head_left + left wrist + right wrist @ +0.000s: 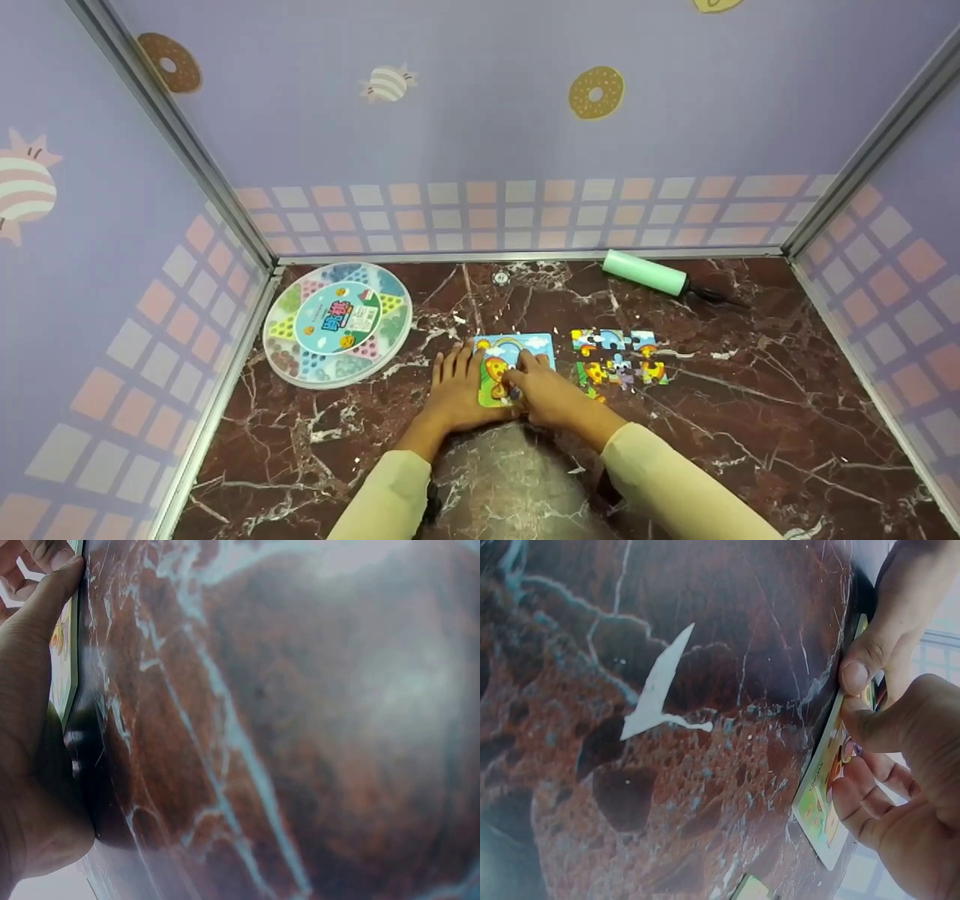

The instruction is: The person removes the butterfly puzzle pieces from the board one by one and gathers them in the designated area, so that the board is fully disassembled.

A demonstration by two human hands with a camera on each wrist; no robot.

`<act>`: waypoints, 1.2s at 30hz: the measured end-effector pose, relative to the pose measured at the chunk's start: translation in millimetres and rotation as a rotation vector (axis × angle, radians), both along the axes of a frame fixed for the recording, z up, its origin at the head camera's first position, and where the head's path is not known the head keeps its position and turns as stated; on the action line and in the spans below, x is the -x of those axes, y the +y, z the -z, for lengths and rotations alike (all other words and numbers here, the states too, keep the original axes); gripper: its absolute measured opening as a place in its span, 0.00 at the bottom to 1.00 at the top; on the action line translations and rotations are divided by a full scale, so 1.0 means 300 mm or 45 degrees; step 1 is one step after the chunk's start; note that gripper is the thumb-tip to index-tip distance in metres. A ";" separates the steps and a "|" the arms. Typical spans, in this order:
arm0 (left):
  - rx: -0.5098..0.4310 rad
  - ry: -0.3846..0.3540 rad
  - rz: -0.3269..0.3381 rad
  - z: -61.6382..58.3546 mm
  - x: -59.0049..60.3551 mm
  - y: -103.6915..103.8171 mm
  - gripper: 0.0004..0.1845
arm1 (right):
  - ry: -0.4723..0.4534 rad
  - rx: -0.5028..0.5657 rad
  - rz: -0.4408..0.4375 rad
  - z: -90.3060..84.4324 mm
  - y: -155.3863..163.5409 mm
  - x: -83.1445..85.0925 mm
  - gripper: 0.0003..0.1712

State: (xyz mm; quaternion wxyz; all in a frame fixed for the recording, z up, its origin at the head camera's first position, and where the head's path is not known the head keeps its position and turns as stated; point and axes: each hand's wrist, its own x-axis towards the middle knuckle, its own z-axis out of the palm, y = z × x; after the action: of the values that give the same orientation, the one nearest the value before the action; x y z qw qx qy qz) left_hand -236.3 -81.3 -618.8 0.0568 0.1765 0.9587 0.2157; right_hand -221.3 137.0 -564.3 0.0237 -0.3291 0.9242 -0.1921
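A square puzzle board with a bright picture of clouds, a rainbow and an orange animal lies on the dark marbled surface. Along its left side rests my left hand, fingers extended, with the thumb at the near edge. My right hand bends over the board, thumb and fingertips drawn together on its picture face. The right wrist view shows the board's face beside those curled fingers; whether they pinch a piece I cannot tell. Right of the board lie several loose puzzle pieces in rough rows, some partly behind the right hand.
A round game box with coloured compartments lies at the left. Toward the back right is a pale green hand pump with a black nozzle. Lilac wall panels enclose the back and both sides. A white scrap lies near the board.
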 end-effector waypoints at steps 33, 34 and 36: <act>-0.011 0.010 0.001 0.006 0.002 0.000 0.73 | 0.181 -0.109 -0.149 -0.015 0.032 0.005 0.23; -0.007 0.008 0.002 0.006 0.002 0.000 0.73 | 0.188 -0.115 -0.142 -0.014 0.034 0.005 0.24; -0.003 -0.002 -0.001 0.004 0.002 -0.001 0.73 | 0.190 -0.113 -0.134 -0.013 0.041 0.005 0.24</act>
State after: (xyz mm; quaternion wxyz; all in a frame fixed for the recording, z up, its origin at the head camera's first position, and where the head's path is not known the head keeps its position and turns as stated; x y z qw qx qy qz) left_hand -237.0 -81.6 -620.1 0.0574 0.1761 0.9584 0.2170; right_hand -222.7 149.2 -560.4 -0.0208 -0.3891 0.9125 -0.1245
